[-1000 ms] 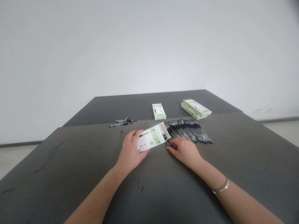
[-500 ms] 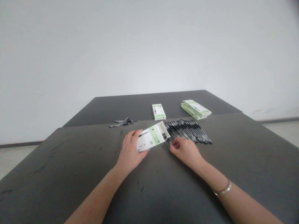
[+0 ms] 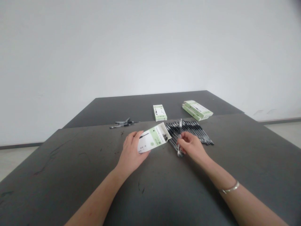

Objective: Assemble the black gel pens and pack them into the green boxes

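Note:
My left hand [image 3: 134, 150] is closed around a white and green pen box [image 3: 153, 138], tilted with its open end to the right. Dark pen ends [image 3: 165, 137] show inside that opening. Between the thumb and fingers of my right hand [image 3: 190, 143] is a clear pen [image 3: 180, 133] with a black grip, held nearly upright in view. Behind and beside it, a row of black and clear pens [image 3: 196, 131] lies side by side on the dark table. My right fingertips partly cover the pens underneath.
A small white and green box [image 3: 160, 113] lies beyond the pens. Farther right are two stacked pen boxes [image 3: 197, 110]. Several loose pens [image 3: 124, 123] lie at the left near the seam of the dark table [image 3: 77, 163]. A pale wall [image 3: 150, 47] stands behind.
My right hand has picked a pen from the near left end of the row, moved slightly right and turned it more upright. My left hand and the box have stayed put.

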`<move>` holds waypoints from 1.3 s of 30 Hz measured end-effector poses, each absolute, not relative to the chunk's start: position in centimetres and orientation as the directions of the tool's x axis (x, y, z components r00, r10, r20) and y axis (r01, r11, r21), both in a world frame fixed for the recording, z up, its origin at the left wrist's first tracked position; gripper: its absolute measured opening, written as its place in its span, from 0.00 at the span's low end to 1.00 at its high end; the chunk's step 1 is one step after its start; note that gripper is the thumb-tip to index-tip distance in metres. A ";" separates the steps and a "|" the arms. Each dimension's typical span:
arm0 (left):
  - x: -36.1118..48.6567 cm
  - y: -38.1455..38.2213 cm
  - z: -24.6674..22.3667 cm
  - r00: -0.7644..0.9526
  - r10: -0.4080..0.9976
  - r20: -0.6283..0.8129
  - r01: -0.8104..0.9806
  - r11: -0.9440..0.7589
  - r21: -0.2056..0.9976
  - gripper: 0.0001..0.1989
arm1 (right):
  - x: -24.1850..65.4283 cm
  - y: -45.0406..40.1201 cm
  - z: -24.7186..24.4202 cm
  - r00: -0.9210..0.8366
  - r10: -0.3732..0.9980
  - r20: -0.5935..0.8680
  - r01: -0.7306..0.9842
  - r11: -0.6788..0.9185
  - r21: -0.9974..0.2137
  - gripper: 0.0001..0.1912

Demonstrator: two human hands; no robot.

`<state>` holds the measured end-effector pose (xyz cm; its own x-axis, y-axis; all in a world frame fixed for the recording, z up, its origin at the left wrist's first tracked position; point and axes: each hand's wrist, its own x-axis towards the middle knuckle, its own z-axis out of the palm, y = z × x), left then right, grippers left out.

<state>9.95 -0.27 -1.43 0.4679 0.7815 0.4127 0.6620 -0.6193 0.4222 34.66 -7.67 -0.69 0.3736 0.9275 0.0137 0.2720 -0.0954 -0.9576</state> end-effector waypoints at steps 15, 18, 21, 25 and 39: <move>9.7 -0.2 -1.4 0.566 0.729 0.385 0.644 -0.682 0.346 0.33 | 34.8 -8.4 1.0 0.513 0.807 0.292 0.010 0.335 -0.942 0.28; 9.6 -0.4 -1.2 0.588 0.718 0.372 0.636 -0.695 0.337 0.33 | 34.7 -8.3 1.2 0.531 0.787 0.313 0.017 0.360 -0.933 0.20; 9.7 -0.5 -1.1 0.594 0.716 0.367 0.633 -0.698 0.335 0.33 | 34.4 -8.3 1.4 0.539 0.776 0.328 -0.002 0.390 -0.921 0.17; 9.8 -0.4 -1.1 0.593 0.716 0.368 0.630 -0.697 0.342 0.33 | 34.1 -8.4 1.6 0.501 0.794 0.344 0.020 0.386 -0.922 0.15; 9.8 -0.3 -1.3 0.592 0.710 0.383 0.623 -0.704 0.341 0.34 | 33.5 -8.3 1.1 0.389 0.893 0.228 0.015 0.241 -0.970 0.14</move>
<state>9.79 -0.31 -1.35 0.5915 0.7097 0.3826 0.6233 -0.7035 0.3414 33.50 -8.26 1.10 0.3890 0.8926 0.2277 0.0150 0.2410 -0.9704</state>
